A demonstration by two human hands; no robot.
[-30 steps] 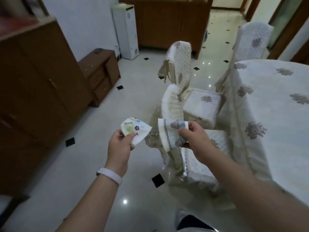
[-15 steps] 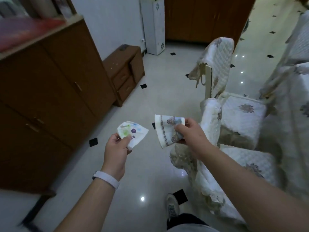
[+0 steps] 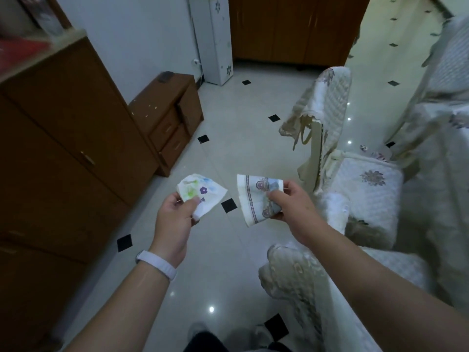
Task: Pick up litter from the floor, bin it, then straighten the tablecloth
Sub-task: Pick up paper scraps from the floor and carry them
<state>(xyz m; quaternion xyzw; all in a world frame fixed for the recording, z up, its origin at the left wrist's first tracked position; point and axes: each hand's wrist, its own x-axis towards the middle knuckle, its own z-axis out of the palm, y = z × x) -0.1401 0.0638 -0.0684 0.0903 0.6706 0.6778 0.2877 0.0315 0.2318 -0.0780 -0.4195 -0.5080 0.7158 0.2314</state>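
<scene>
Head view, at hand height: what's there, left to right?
Tall wooden cabinet → left hand → flowered paper → patterned paper → right hand → covered chair.

Floor (image 3: 228, 158): pale glossy tile, small black diamond insets, bright spots of reflected light.
Wall (image 3: 142, 34): plain, pale bluish-white, on the left.
Tall cabinet (image 3: 63, 148): dark brown wood, left side, metal handle on the door.
Low drawer unit (image 3: 167, 118): brown wood, against the wall just beyond the tall cabinet.
White appliance (image 3: 218, 39): narrow, upright, flower decals, in the corner.
Far cabinet (image 3: 291, 29): brown wood panels across the back.
Chairs (image 3: 355, 189): quilted cream covers with flower motifs, right side.
</scene>
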